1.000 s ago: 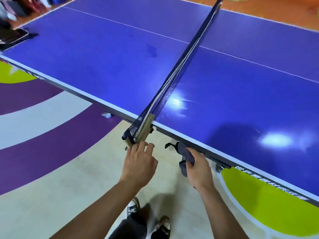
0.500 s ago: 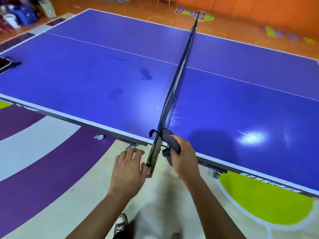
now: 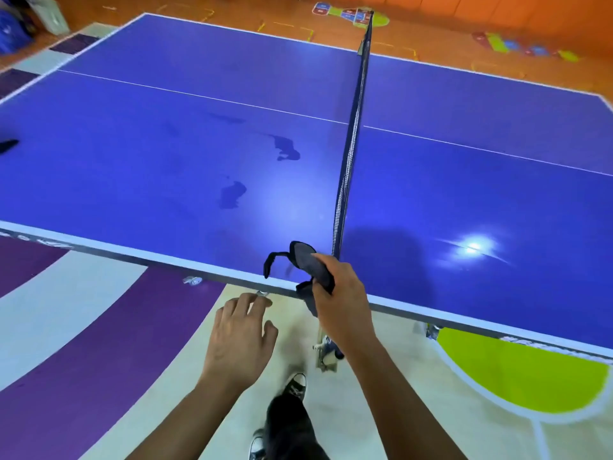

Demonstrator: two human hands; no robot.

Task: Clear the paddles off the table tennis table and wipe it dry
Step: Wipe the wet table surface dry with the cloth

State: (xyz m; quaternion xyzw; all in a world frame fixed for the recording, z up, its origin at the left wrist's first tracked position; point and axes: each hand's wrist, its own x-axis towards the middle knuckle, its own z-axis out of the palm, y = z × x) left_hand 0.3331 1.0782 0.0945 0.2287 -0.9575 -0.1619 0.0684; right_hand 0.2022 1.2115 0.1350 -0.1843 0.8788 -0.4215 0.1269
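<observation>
The blue table tennis table point(image 3: 166, 154) fills the upper view, split by its dark net point(image 3: 353, 137). Dark wet patches point(image 3: 285, 147) lie on the left half, one further patch point(image 3: 232, 194) nearer me. My right hand point(image 3: 341, 300) grips a dark cloth point(image 3: 308, 263) over the near table edge, just left of the net's near end. My left hand point(image 3: 238, 336) hangs below the table edge with relaxed fingers, holding nothing. A dark object point(image 3: 8, 146) is cut off at the left edge of the table; I cannot tell what it is.
The net clamp point(image 3: 326, 355) sticks out below the table edge behind my right wrist. My shoes point(image 3: 293, 388) stand on a floor painted purple, cream and green. Bags point(image 3: 13, 31) sit by the far left corner. Orange floor lies beyond the table.
My right hand has carried the cloth from the net post up over the near table edge. My left hand has come off the net clamp. The view has risen and shifted left.
</observation>
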